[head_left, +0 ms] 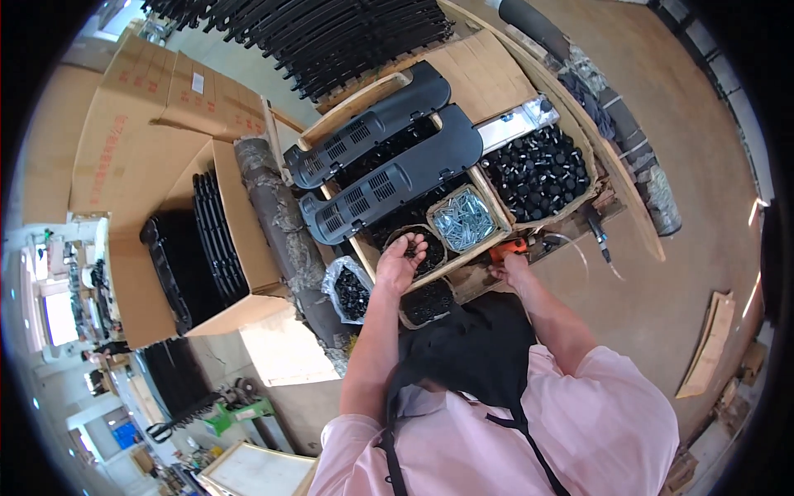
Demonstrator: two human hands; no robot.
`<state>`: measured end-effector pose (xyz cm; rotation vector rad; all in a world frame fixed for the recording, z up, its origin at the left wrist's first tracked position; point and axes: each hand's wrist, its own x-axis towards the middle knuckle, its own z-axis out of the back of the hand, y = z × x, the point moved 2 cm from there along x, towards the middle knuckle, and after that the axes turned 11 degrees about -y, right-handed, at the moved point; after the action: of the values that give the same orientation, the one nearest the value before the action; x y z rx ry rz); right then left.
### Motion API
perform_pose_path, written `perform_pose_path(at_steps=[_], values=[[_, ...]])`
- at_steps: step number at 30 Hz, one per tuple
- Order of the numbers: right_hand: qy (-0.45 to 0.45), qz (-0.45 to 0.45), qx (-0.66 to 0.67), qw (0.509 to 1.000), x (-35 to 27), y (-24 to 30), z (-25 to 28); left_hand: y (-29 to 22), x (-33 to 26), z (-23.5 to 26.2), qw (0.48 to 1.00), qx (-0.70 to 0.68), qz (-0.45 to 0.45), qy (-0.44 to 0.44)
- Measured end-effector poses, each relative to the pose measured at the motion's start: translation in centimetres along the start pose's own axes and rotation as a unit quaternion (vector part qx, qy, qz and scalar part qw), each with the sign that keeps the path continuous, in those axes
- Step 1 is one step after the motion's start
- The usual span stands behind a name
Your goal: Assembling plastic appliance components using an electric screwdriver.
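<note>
At frame centre the left hand (400, 263) cups loosely, fingers apart, over a round tub of small black fasteners (426, 248), light, hard, slippery bits best pinched few at once, while the right hand (514, 266) closes on an orange tool (506, 248) on the worktop (488, 66).

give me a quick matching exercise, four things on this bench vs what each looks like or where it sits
Things:
1. screws
2. left hand
3. right hand
4. slotted panels

Descriptions:
a. black, lying side by side across the bench
b. silvery, in a small box
c. at an orange tool
d. palm up over a bowl of small black parts

Pairs: 1-b, 2-d, 3-c, 4-a
</note>
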<state>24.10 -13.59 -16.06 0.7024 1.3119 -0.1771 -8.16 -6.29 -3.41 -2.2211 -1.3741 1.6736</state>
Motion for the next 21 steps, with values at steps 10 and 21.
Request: perform_pose_path(at_steps=[10,21], values=[[0.098,0.006,0.164,0.982,-1.5,-2.2,2.2,0.2,-0.1,-0.2,1.000,0.026,0.009,0.006],[0.297,0.187,0.090,0.932,-24.1,8.0,2.7,-1.0,-1.3,-0.9,0.999,0.017,-0.012,-0.035]])
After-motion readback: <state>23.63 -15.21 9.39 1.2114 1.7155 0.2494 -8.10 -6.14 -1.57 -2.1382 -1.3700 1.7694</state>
